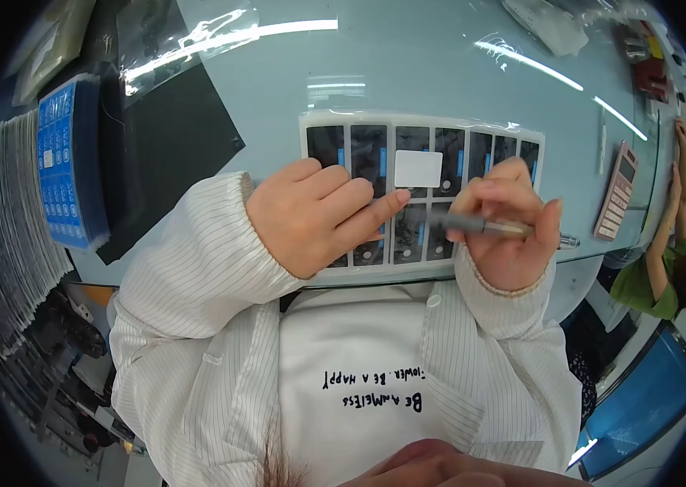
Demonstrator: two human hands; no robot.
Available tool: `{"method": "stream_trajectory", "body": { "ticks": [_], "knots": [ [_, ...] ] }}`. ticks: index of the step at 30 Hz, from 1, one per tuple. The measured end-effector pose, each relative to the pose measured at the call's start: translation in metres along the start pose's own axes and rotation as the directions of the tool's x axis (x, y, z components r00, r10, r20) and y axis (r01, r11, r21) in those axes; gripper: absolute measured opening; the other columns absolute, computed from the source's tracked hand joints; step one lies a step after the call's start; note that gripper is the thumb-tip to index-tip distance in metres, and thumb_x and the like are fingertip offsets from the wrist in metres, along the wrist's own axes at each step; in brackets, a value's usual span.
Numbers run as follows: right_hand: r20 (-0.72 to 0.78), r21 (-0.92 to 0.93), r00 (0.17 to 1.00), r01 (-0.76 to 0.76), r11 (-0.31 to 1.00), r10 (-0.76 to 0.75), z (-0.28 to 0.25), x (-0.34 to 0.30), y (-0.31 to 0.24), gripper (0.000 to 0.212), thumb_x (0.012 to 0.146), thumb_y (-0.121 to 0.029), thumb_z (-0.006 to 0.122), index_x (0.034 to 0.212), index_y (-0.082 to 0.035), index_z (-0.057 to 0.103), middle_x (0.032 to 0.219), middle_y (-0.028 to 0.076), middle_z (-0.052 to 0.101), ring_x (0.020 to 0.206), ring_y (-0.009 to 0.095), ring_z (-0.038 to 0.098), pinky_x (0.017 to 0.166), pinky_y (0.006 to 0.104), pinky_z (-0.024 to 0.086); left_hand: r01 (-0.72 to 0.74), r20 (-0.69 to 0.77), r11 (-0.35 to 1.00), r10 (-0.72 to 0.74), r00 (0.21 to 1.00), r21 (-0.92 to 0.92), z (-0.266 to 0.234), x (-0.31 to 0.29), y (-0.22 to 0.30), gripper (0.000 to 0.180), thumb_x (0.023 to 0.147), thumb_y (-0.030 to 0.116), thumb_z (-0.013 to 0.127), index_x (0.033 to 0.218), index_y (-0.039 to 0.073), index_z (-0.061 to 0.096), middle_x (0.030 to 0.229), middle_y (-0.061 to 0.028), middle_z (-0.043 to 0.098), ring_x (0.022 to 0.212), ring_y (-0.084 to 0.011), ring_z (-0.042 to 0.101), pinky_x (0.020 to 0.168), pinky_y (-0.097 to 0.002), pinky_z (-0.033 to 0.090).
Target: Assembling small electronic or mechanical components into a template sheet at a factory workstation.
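Observation:
A sheet of dark rectangular pieces in a pale, clear-edged backing lies on the glass table before me. On its upper middle rests a blank white label. My left hand lies over the sheet's left part, index finger stretched to the label's lower edge, the other fingers loosely bent and nothing gripped. A pen is held in my right hand above the sheet's lower right. Its grey end points left and looks blurred. Both hands hide parts of the sheet's lower row.
At the left stands a long stack of sheets, with blue printed cards beside it. A black sheet and clear plastic film lie near. To the right are a pink calculator and a person in green.

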State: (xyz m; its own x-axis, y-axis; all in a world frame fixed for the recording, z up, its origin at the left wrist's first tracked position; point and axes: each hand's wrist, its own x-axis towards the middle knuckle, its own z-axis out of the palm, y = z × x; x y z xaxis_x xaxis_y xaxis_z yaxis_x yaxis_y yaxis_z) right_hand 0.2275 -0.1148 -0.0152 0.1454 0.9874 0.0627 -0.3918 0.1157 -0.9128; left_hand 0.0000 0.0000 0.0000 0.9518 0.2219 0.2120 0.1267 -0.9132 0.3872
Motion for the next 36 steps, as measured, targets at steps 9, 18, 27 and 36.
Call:
{"method": "stream_trajectory", "body": {
  "ticks": [9, 18, 27, 36],
  "knots": [
    [-0.097, -0.53, 0.993, 0.005, 0.848, -0.066, 0.038, 0.008, 0.004, 0.028, 0.093, -0.021, 0.056, 0.109, 0.003, 0.054, 0.094, 0.023, 0.064, 0.074, 0.028, 0.068, 0.067, 0.0307, 0.056, 0.038, -0.068, 0.999, -0.039, 0.997, -0.009, 0.004, -0.001, 0.0, 0.039, 0.074, 0.016, 0.067, 0.109, -0.001, 0.064, 0.069, -0.001, 0.043, 0.06, -0.0144, 0.046, 0.052, -0.0271, 0.038],
    [-0.314, -0.494, 0.946, -0.231, 0.838, 0.076, 0.055, 0.005, -0.002, 0.022, 0.083, -0.003, 0.064, 0.1, -0.002, 0.05, 0.084, 0.012, 0.058, 0.058, 0.011, 0.055, 0.055, 0.0211, 0.046, -0.037, -0.113, 0.999, 0.038, 0.993, 0.012, 0.007, -0.002, -0.005, 0.034, 0.069, 0.011, 0.066, 0.101, 0.002, 0.068, 0.066, -0.0003, 0.041, 0.059, -0.0132, 0.045, 0.051, -0.0257, 0.036],
    [0.075, -0.842, 0.995, 0.1, 0.53, -0.07, 0.048, 0.012, 0.001, 0.024, 0.071, 0.01, 0.068, 0.084, -0.002, 0.052, 0.077, 0.01, 0.058, 0.058, 0.012, 0.056, 0.053, 0.0213, 0.044, -0.004, -0.133, 1.0, 0.002, 0.991, -0.018, 0.012, -0.002, -0.005, 0.03, 0.068, 0.009, 0.066, 0.097, 0.004, 0.07, 0.067, 0.0008, 0.043, 0.059, -0.0123, 0.044, 0.05, -0.0246, 0.034],
    [0.11, -0.825, 0.991, 0.132, 0.549, -0.073, 0.048, 0.014, 0.003, 0.021, 0.075, 0.009, 0.066, 0.082, -0.003, 0.051, 0.075, 0.01, 0.057, 0.055, 0.012, 0.052, 0.05, 0.0219, 0.042, 0.019, -0.132, 0.999, -0.023, 0.991, -0.037, 0.012, -0.001, -0.004, 0.028, 0.068, 0.008, 0.067, 0.095, 0.004, 0.07, 0.065, 0.0025, 0.043, 0.056, -0.0109, 0.043, 0.049, -0.0244, 0.033]
  ]
}}
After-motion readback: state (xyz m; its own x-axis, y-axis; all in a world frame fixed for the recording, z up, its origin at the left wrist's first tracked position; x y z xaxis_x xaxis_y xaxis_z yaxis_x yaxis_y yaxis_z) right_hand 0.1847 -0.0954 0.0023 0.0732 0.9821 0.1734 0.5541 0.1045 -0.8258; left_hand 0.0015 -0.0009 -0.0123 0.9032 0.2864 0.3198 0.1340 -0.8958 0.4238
